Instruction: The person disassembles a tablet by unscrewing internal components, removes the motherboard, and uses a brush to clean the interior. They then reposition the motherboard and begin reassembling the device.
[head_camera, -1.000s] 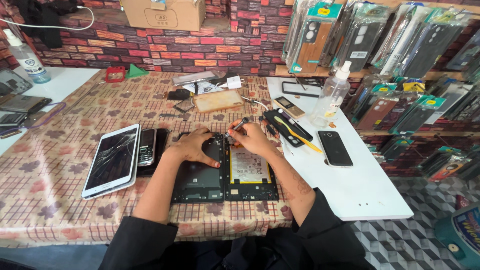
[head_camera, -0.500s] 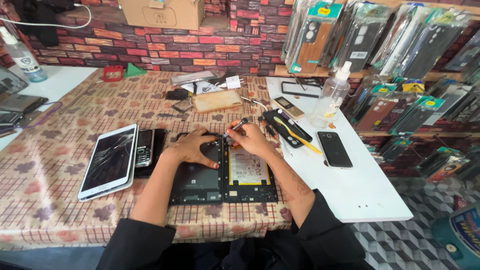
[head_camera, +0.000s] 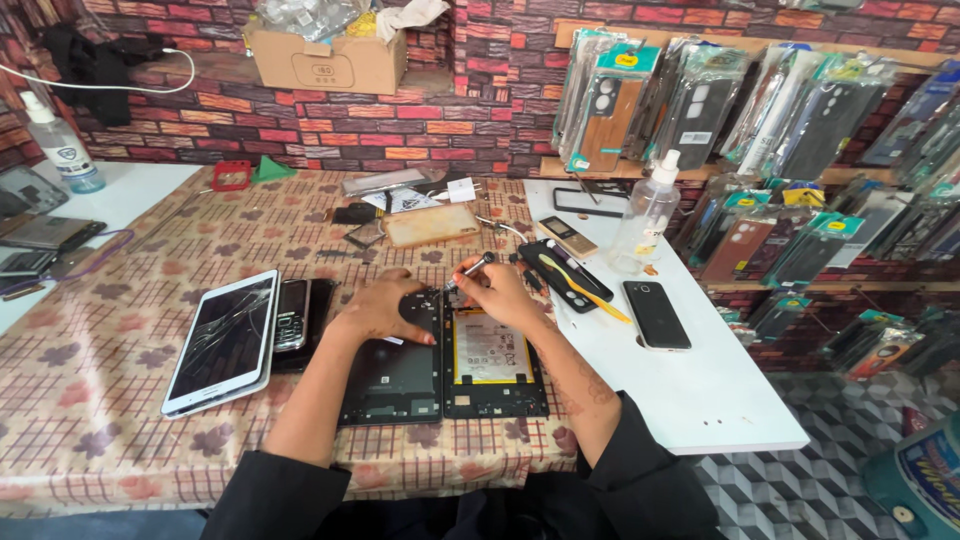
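Little has changed: both hands stay over the opened tablet (head_camera: 445, 365), flat, black and rectangular on the patterned tabletop (head_camera: 120, 440). The left hand (head_camera: 380, 310) still presses down on it, fingers spread. The right hand (head_camera: 500, 295) keeps its fingers pinched around a slim metal screwdriver (head_camera: 468, 270). Left of them lies a glossy cracked white tablet (head_camera: 225, 340).

A cracked white tablet (head_camera: 222, 343) lies screen-up at the tabletop's left, a dark phone (head_camera: 291, 318) just beside it. A black phone (head_camera: 656, 315) lies on the white board at right. Packaged phone cases (head_camera: 700, 105) hang along the right wall. A cardboard box (head_camera: 325, 60) sits on the brick ledge.
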